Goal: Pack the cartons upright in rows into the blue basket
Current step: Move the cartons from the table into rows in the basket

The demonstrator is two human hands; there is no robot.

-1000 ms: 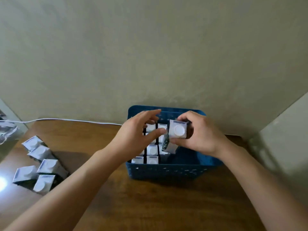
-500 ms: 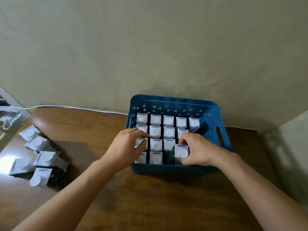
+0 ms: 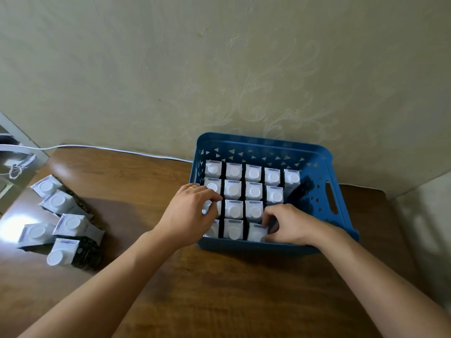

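The blue basket [image 3: 324,167] stands on the brown table against the wall. Several white-capped cartons [image 3: 233,189] stand upright inside it in rows, filling its left part. My right hand [image 3: 290,224] rests in the basket's near row, fingers closed on the near-row carton [image 3: 256,232], which stands third from the left. My left hand [image 3: 189,212] lies over the left column of cartons, fingers curled on the carton tops there. Several more cartons [image 3: 69,224] lie on their sides on the table at the left.
A white cable [image 3: 117,149] runs along the table's back edge by the wall. The right part of the basket floor is bare. A grey surface with wires [image 3: 14,167] sits at the far left. The patterned wall rises right behind the basket.
My right hand carried a carton from above the basket down into the near row. My left hand stayed at the left column, steadying cartons.
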